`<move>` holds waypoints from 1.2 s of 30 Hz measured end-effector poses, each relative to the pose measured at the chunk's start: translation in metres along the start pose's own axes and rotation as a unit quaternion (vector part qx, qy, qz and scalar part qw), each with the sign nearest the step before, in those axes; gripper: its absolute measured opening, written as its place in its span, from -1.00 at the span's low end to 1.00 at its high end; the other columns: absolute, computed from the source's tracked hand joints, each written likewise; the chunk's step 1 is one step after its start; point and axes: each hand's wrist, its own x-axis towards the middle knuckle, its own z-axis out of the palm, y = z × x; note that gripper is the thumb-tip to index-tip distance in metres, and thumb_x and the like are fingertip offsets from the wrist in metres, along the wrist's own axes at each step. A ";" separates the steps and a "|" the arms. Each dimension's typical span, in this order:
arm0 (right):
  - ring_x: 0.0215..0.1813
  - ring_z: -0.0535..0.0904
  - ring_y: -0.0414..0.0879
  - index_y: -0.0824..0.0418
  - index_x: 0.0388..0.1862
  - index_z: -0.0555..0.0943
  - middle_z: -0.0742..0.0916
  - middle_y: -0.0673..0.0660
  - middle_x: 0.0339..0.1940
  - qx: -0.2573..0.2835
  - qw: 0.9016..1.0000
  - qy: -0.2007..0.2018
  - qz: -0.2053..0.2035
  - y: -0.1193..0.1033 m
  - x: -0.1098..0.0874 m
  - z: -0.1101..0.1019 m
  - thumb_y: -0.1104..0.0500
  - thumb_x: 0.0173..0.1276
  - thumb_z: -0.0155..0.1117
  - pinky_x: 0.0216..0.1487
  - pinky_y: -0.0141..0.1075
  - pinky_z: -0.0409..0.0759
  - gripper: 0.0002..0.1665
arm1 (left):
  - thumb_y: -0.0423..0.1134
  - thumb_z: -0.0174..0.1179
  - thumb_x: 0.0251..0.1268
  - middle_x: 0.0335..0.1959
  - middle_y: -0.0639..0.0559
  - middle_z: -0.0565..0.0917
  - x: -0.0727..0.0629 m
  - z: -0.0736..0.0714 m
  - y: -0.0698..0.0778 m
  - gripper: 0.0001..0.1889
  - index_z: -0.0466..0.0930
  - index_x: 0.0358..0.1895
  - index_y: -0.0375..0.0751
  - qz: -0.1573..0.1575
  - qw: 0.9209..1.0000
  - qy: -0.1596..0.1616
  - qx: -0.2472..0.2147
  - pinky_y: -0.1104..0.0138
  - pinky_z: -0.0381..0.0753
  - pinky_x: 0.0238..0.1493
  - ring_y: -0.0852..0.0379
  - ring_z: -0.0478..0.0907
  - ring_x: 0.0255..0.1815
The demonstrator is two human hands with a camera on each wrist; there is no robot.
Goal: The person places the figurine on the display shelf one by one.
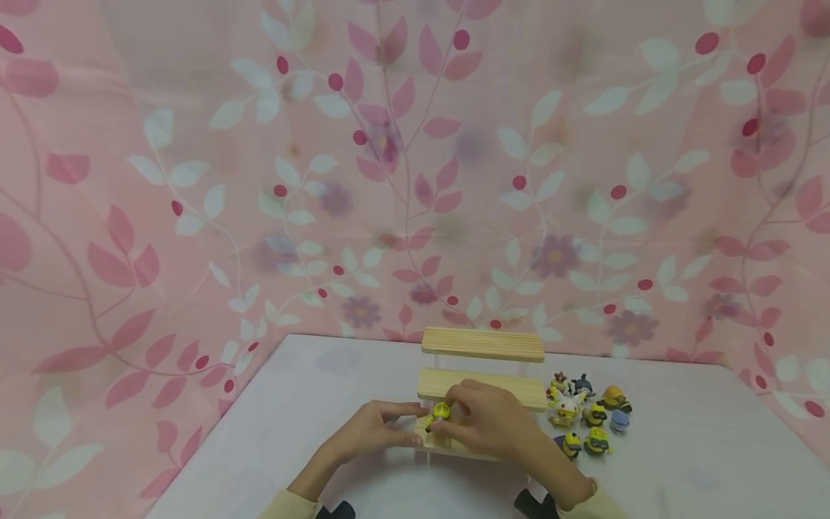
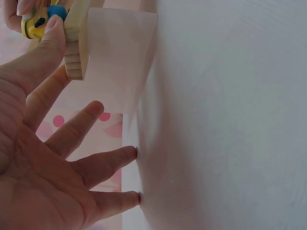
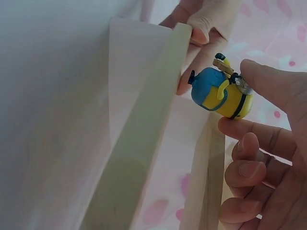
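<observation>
My right hand (image 1: 489, 418) pinches a small yellow minion figurine (image 3: 223, 96) in blue overalls between thumb and index finger. The figurine is tipped sideways in the right wrist view, close over the lowest board (image 3: 139, 143) of a tiered wooden display stand (image 1: 483, 344). At the left end of that board is my left hand (image 1: 379, 425), its thumb near the front corner and its index finger near the back one. The left wrist view shows the left hand's other fingers (image 2: 76, 132) straight and spread beside the stand's pale side panel (image 2: 120, 52).
Right of the stand, several small figurines stand grouped on the white table (image 1: 681, 432): a white-and-yellow one (image 1: 566, 411), yellow ones such as a minion (image 1: 596, 441), and a small bluish cup-like item (image 1: 619, 422). A pink floral cloth (image 1: 415, 180) hangs behind the table.
</observation>
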 end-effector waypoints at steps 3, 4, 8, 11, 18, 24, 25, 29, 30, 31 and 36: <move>-0.50 0.35 -0.37 -0.06 -0.24 0.68 0.58 -0.21 -0.43 -0.003 1.000 -0.006 -0.007 -0.002 0.002 0.004 -0.29 0.22 0.39 -0.49 -0.47 0.40 -0.62 | -0.04 0.44 0.16 0.19 0.19 0.61 0.000 0.000 0.001 -0.56 0.68 0.15 0.17 -0.006 1.000 0.001 -0.005 -0.15 0.33 0.33 -0.02 0.41 0.35; -0.51 0.33 -0.36 -0.04 -0.24 0.67 0.55 -0.20 -0.46 -0.003 1.000 -0.008 -0.010 -0.002 0.002 0.005 -0.28 0.22 0.39 -0.52 -0.47 0.37 -0.62 | -0.05 0.44 0.16 0.19 0.19 0.61 0.000 0.000 0.001 -0.56 0.68 0.15 0.18 -0.006 1.000 0.001 -0.007 -0.15 0.32 0.33 -0.02 0.41 0.35; -0.55 0.29 -0.37 0.00 -0.27 0.65 0.51 -0.16 -0.52 -0.006 1.000 -0.012 -0.022 -0.003 0.003 0.007 -0.26 0.23 0.40 -0.58 -0.49 0.32 -0.62 | -0.07 0.44 0.16 0.19 0.18 0.61 0.000 -0.001 0.001 -0.58 0.68 0.14 0.18 -0.010 1.000 0.002 -0.011 -0.16 0.32 0.33 -0.02 0.41 0.35; -0.55 0.29 -0.37 0.00 -0.27 0.64 0.52 -0.15 -0.52 -0.014 1.000 -0.011 -0.025 -0.003 0.003 0.007 -0.26 0.24 0.39 -0.58 -0.49 0.32 -0.62 | -0.07 0.44 0.16 0.19 0.18 0.61 0.000 -0.001 0.002 -0.58 0.68 0.13 0.19 -0.012 1.000 0.002 -0.012 -0.18 0.32 0.33 -0.03 0.40 0.36; -0.56 0.28 -0.37 0.01 -0.27 0.65 0.53 -0.16 -0.51 -0.035 0.999 -0.010 -0.027 -0.004 0.002 0.006 -0.27 0.22 0.40 -0.60 -0.50 0.30 -0.60 | -0.06 0.44 0.16 0.20 0.17 0.61 0.000 0.000 0.001 -0.58 0.68 0.13 0.20 -0.014 1.000 0.002 -0.013 -0.19 0.31 0.32 -0.06 0.38 0.37; -0.52 0.32 -0.36 0.02 -0.20 0.67 0.61 -0.14 -0.42 -0.036 0.999 -0.013 -0.027 -0.004 0.001 0.004 -0.29 0.22 0.39 -0.55 -0.49 0.36 -0.56 | -0.06 0.44 0.16 0.19 0.16 0.62 0.001 0.000 0.000 -0.59 0.69 0.12 0.18 -0.011 1.000 0.003 -0.010 -0.18 0.31 0.33 -0.07 0.39 0.37; -0.51 0.34 -0.36 0.03 -0.18 0.67 0.62 -0.14 -0.40 -0.035 0.999 -0.013 -0.027 -0.004 0.001 0.003 -0.29 0.22 0.39 -0.54 -0.49 0.38 -0.55 | -0.06 0.44 0.16 0.19 0.16 0.62 0.001 0.000 0.000 -0.59 0.69 0.12 0.18 -0.011 1.000 0.003 -0.010 -0.18 0.31 0.33 -0.07 0.39 0.37; -0.48 0.37 -0.37 0.03 -0.15 0.68 0.66 -0.11 -0.36 -0.037 0.999 -0.014 -0.028 -0.003 0.000 0.002 -0.31 0.21 0.39 -0.51 -0.48 0.42 -0.52 | -0.06 0.43 0.17 0.20 0.14 0.61 0.001 0.000 0.000 -0.59 0.69 0.12 0.17 -0.009 1.000 0.000 -0.016 -0.18 0.29 0.34 -0.06 0.39 0.37; -0.47 0.38 -0.37 0.02 -0.14 0.68 0.66 -0.11 -0.36 -0.039 0.999 -0.012 -0.028 -0.003 -0.001 0.002 -0.30 0.20 0.39 -0.51 -0.48 0.43 -0.52 | -0.05 0.43 0.17 0.20 0.14 0.61 0.001 0.000 0.000 -0.59 0.69 0.12 0.18 -0.009 1.000 -0.001 -0.017 -0.18 0.29 0.34 -0.06 0.38 0.37; -0.47 0.39 -0.38 0.01 -0.14 0.68 0.67 -0.11 -0.35 -0.042 0.999 -0.010 -0.030 -0.003 -0.001 0.002 -0.31 0.20 0.39 -0.50 -0.48 0.44 -0.52 | -0.06 0.43 0.17 0.21 0.14 0.61 0.001 0.000 0.000 -0.59 0.69 0.12 0.18 -0.010 1.000 -0.002 -0.020 -0.18 0.28 0.34 -0.06 0.38 0.37; -0.49 0.37 -0.38 0.02 -0.17 0.68 0.66 -0.12 -0.38 -0.053 0.998 0.012 -0.041 -0.001 -0.006 -0.002 -0.27 0.16 0.44 -0.52 -0.49 0.41 -0.54 | -0.06 0.43 0.17 0.22 0.13 0.60 0.001 -0.001 0.000 -0.59 0.68 0.13 0.20 -0.009 1.000 -0.003 -0.028 -0.19 0.27 0.35 -0.08 0.36 0.38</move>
